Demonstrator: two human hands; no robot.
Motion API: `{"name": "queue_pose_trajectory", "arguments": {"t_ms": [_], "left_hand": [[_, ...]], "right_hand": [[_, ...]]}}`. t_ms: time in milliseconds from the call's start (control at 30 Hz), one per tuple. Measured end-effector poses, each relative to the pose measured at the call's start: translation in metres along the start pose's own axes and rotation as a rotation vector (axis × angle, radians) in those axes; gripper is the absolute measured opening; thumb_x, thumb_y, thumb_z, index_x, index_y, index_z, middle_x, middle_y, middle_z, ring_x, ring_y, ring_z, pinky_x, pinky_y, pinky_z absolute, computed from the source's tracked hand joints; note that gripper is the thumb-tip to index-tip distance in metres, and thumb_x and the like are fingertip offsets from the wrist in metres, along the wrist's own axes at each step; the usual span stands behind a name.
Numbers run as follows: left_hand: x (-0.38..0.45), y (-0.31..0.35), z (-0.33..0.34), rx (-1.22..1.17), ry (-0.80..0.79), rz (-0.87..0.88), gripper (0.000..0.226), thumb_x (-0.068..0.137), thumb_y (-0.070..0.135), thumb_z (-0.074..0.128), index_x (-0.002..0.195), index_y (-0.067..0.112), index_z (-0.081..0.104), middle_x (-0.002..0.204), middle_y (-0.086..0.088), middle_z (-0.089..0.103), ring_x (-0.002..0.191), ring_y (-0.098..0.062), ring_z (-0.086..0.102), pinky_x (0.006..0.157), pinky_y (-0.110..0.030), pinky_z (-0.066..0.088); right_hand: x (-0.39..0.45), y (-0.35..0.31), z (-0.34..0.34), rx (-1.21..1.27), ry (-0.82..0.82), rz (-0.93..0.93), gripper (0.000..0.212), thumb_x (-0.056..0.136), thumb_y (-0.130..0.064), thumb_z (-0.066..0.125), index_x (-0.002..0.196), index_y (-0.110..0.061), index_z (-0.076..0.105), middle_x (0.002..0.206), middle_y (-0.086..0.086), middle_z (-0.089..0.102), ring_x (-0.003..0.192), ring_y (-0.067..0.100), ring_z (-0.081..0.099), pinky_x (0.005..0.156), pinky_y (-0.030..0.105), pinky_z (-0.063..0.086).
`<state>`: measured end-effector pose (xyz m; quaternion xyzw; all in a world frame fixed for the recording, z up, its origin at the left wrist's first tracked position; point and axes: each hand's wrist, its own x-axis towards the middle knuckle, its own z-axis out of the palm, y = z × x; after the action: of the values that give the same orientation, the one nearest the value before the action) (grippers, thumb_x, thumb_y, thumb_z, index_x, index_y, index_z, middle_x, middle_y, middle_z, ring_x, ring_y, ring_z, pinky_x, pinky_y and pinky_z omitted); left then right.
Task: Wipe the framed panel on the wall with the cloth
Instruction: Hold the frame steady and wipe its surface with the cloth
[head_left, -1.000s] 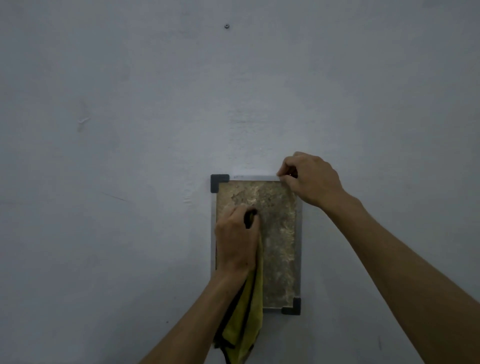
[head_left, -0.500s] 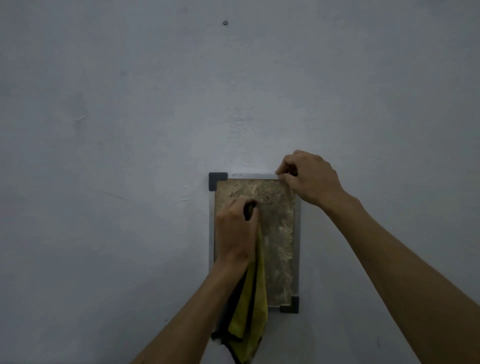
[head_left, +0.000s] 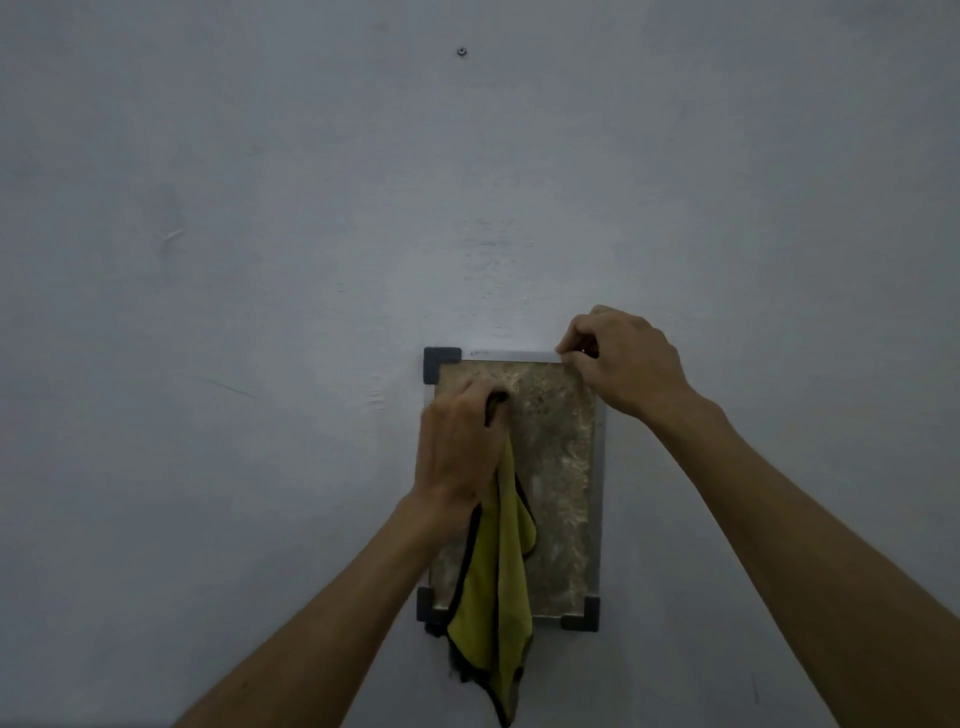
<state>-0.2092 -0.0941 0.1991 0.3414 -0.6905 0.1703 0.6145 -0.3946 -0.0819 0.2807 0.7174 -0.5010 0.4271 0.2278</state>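
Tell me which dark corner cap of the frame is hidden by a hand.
The upper right one: the right hand grips the framed panel there. The upper left cap and lower right cap show fully; the cloth partly covers the lower left.

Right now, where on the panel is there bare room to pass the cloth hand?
Free: the mottled brown framed panel right of the hanging yellow cloth, down to the bottom-right corner cap. Crowded: the left side under the left hand; the top-right corner, gripped by the right hand.

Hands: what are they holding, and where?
Left hand grips the yellow cloth at its top; right hand pinches the panel frame's top right corner.
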Motion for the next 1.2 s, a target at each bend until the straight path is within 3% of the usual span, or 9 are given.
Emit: {"name": "queue_pose_trajectory", "arguments": {"t_ms": [100, 267, 367, 567, 767, 833, 967, 1133, 1200], "left_hand": [[0.014, -0.001, -0.003, 0.001, 0.048, -0.014, 0.01, 0.091, 0.007, 0.07, 0.099, 0.009, 0.076, 0.096, -0.007, 0.074, 0.084, -0.018, 0.066, 0.08, -0.032, 0.056], [-0.001, 0.005, -0.008, 0.049, -0.131, 0.123, 0.012, 0.094, 0.006, 0.066, 0.102, 0.007, 0.075, 0.1, -0.008, 0.072, 0.09, -0.019, 0.064, 0.084, -0.03, 0.053], [0.012, 0.003, -0.017, 0.098, -0.23, 0.218, 0.014, 0.096, 0.004, 0.061, 0.099, 0.005, 0.074, 0.098, -0.011, 0.072, 0.087, -0.022, 0.065, 0.079, -0.039, 0.056], [0.027, -0.008, -0.024, 0.072, -0.027, 0.094, 0.009, 0.091, 0.005, 0.069, 0.096, 0.008, 0.076, 0.091, -0.006, 0.072, 0.081, -0.019, 0.066, 0.075, -0.031, 0.054], [-0.013, -0.023, -0.03, 0.16, -0.431, 0.448, 0.012, 0.091, 0.004, 0.07, 0.101, 0.01, 0.074, 0.098, -0.009, 0.072, 0.084, -0.022, 0.069, 0.072, -0.037, 0.062], [-0.001, -0.026, -0.033, 0.164, -0.347, 0.44, 0.013, 0.09, 0.004, 0.07, 0.101, 0.009, 0.074, 0.098, -0.009, 0.072, 0.084, -0.022, 0.068, 0.072, -0.036, 0.061], [0.014, -0.027, -0.035, 0.071, -0.072, 0.186, 0.014, 0.089, 0.003, 0.072, 0.101, 0.008, 0.077, 0.096, -0.007, 0.074, 0.086, -0.021, 0.068, 0.078, -0.038, 0.059], [0.007, -0.026, -0.044, 0.136, -0.436, 0.481, 0.01, 0.092, 0.004, 0.069, 0.098, 0.005, 0.076, 0.099, -0.01, 0.073, 0.087, -0.024, 0.07, 0.076, -0.04, 0.061], [0.021, -0.025, -0.047, 0.171, -0.394, 0.519, 0.011, 0.091, 0.002, 0.07, 0.098, 0.005, 0.077, 0.096, -0.01, 0.074, 0.084, -0.024, 0.07, 0.074, -0.039, 0.061]], "right_hand": [[0.0, 0.0, 0.0, 0.0, 0.003, -0.003, 0.007, 0.092, -0.024, 0.064, 0.091, -0.025, 0.071, 0.095, -0.009, 0.061, 0.089, 0.015, 0.061, 0.076, 0.037, 0.054], [-0.001, 0.0, 0.0, 0.002, 0.004, 0.003, 0.007, 0.092, -0.025, 0.064, 0.091, -0.026, 0.071, 0.096, -0.009, 0.061, 0.09, 0.014, 0.06, 0.077, 0.038, 0.055], [-0.001, -0.001, -0.001, 0.001, 0.006, 0.009, 0.008, 0.093, -0.024, 0.064, 0.092, -0.026, 0.071, 0.097, -0.008, 0.062, 0.09, 0.014, 0.06, 0.076, 0.036, 0.054], [-0.003, -0.002, -0.002, 0.013, 0.005, 0.014, 0.008, 0.093, -0.024, 0.064, 0.092, -0.026, 0.071, 0.097, -0.008, 0.061, 0.09, 0.014, 0.059, 0.076, 0.037, 0.054], [-0.003, -0.003, -0.003, 0.015, -0.002, 0.014, 0.008, 0.093, -0.023, 0.063, 0.093, -0.025, 0.071, 0.097, -0.007, 0.061, 0.092, 0.015, 0.059, 0.078, 0.039, 0.054], [-0.003, -0.003, -0.003, 0.018, -0.002, 0.011, 0.008, 0.093, -0.023, 0.063, 0.092, -0.025, 0.071, 0.097, -0.007, 0.061, 0.092, 0.015, 0.059, 0.078, 0.04, 0.054], [-0.002, -0.002, -0.002, 0.012, 0.008, 0.007, 0.008, 0.093, -0.024, 0.064, 0.092, -0.025, 0.071, 0.096, -0.007, 0.061, 0.091, 0.015, 0.059, 0.077, 0.038, 0.053], [-0.002, 0.0, -0.001, 0.01, 0.008, 0.01, 0.007, 0.093, -0.025, 0.064, 0.091, -0.026, 0.071, 0.095, -0.009, 0.06, 0.09, 0.015, 0.06, 0.078, 0.038, 0.054], [-0.002, -0.001, -0.001, 0.013, 0.009, 0.012, 0.007, 0.092, -0.025, 0.065, 0.091, -0.026, 0.071, 0.095, -0.008, 0.06, 0.09, 0.016, 0.06, 0.078, 0.038, 0.054]]}}
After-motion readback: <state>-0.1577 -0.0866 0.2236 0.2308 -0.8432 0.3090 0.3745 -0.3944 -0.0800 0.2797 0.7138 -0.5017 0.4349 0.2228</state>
